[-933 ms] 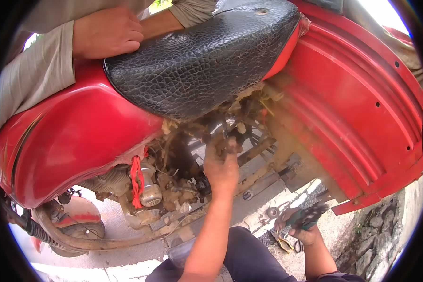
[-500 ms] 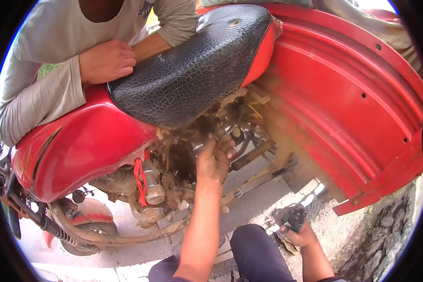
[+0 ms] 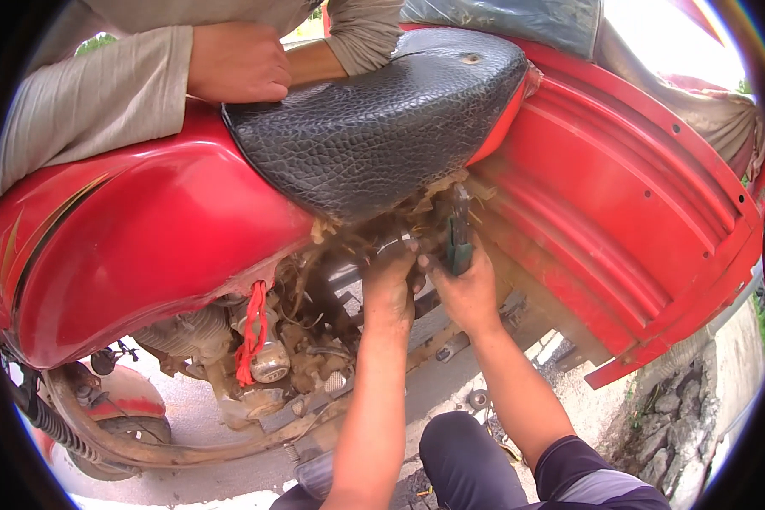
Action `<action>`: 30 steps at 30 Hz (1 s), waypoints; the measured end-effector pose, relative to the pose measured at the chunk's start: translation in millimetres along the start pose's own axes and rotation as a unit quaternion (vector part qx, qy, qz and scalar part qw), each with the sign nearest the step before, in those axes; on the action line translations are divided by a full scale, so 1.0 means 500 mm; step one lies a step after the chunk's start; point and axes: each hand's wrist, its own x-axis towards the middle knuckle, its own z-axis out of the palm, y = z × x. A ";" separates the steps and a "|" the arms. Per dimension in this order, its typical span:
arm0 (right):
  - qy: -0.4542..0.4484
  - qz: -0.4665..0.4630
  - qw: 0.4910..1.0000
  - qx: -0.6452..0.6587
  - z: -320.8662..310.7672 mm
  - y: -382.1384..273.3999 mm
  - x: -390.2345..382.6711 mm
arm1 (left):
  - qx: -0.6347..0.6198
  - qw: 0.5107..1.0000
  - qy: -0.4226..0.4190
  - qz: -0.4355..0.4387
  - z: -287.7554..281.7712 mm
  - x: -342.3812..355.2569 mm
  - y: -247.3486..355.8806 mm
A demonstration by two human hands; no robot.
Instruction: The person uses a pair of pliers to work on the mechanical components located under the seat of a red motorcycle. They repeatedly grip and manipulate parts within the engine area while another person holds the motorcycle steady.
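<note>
Moved since the earlier frame: the right hand (image 3: 470, 297), from low over the ground at the right side up to the soiled opening under the black seat (image 3: 374, 123), with the green-handled tool (image 3: 458, 254) carried along. Little changed in place: the left hand (image 3: 388, 291), among the dirty parts in that opening.

Now both hands close together, just beside each other, below the lower edge of the seat, between the red tank (image 3: 157, 225) and the red curved panel (image 3: 608, 225). Right fingers wrapped around the green handle, closed on it, with the thumb stretched toward the left hand. Dark end of the tool pointing upward, near the seat's lower edge; contact with any part there not possible to confirm. Left fingers half bent, reaching upward; cannot tell about any held thing, because of shadow around the tips.

By judgement, in hand at this moment: the bringing of the tool to the parts near the left hand, perhaps with the left for steadying. Called for next, most likely: a slow, sure placing of the tool's end, with left fingertips kept clear of it.

Nearby, a red cloth strip (image 3: 252, 336) hanging beside the engine (image 3: 194, 333), and another person's hand (image 3: 242, 64) resting at the tank end of the seat.
</note>
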 end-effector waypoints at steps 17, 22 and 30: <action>0.000 0.144 0.964 0.225 0.011 0.027 0.033 | 0.504 0.804 0.077 0.307 0.025 -0.031 0.038; -0.009 0.074 0.984 0.162 0.019 0.038 0.022 | 0.612 0.753 -0.015 0.241 0.026 -0.006 0.080; 0.026 0.062 0.992 0.105 0.006 0.042 0.022 | 0.622 0.768 -0.031 0.147 0.059 0.005 0.106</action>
